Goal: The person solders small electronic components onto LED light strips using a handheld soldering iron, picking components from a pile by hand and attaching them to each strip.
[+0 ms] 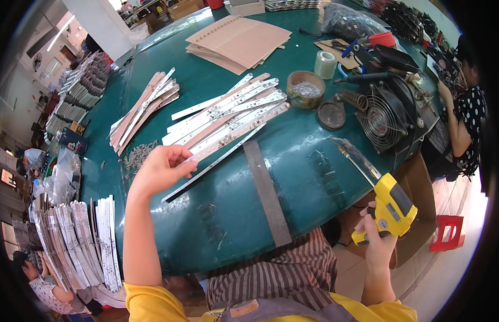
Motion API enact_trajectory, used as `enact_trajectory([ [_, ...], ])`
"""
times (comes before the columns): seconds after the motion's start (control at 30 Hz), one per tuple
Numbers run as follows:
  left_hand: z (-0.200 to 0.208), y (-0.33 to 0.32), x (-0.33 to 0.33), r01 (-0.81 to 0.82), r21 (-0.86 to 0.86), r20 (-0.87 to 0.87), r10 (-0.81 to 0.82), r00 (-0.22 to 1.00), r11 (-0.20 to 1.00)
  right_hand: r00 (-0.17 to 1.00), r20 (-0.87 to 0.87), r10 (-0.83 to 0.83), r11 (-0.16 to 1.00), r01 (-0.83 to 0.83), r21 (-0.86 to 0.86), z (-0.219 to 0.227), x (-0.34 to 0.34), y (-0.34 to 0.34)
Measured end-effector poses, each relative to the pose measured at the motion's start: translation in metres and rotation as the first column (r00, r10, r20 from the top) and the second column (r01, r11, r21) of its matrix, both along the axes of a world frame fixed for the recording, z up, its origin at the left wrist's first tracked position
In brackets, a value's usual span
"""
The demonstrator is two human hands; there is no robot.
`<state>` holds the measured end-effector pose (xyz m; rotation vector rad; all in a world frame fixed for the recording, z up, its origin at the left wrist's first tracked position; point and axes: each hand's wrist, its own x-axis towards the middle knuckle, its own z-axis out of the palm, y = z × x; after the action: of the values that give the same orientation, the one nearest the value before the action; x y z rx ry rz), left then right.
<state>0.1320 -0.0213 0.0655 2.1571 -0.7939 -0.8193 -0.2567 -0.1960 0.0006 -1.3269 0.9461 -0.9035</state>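
Note:
My left hand [162, 167] is closed, thumb and fingers pinching the near end of a white LED strip [233, 134] dotted with small parts. That strip lies along the front of a loose heap of similar white and tan strips [228, 110]. Just in front, a thin strip [214, 163] rests aslant on the table. In my right hand [379, 236] is a yellow soldering gun [392, 206], fingers wrapped round its handle. Its metal tip points up and left, over the table's right edge and apart from the strips. Small grey parts [139, 155] lie piled beyond my left wrist.
A flat grey bar [266, 196] crosses the green table [308, 166]. Right of the heap stand a round tin [306, 91], a coil-spring holder [352, 99] and a fan [379, 115]. Cardboard sheets [239, 40] lie behind; more strips [77, 244] stand left. A person [461, 118] sits right.

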Motion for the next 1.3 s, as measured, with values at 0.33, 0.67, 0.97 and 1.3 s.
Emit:
enact_trajectory([
  [0.33,-0.048,0.026,-0.025,0.015,-0.027,0.487,0.000,0.873,1.000,0.998,-0.003,0.056,0.998,-0.056,0.019,0.002,0.005,0.005],
  [0.67,-0.039,0.018,-0.038,-0.129,0.040,0.409,0.102,0.907,0.991,0.999,0.018,0.035,0.999,-0.035,-0.009,0.003,0.000,0.005],
  [0.97,-0.026,0.010,-0.051,0.216,0.061,-0.023,-0.215,0.976,0.975,1.000,-0.009,-0.013,1.000,0.013,0.000,0.006,-0.002,0.000],
  [1.3,-0.020,-0.021,-0.028,0.166,0.035,0.159,-0.170,0.973,0.985,1.000,0.006,-0.018,1.000,0.018,0.018,0.004,-0.002,-0.003],
])
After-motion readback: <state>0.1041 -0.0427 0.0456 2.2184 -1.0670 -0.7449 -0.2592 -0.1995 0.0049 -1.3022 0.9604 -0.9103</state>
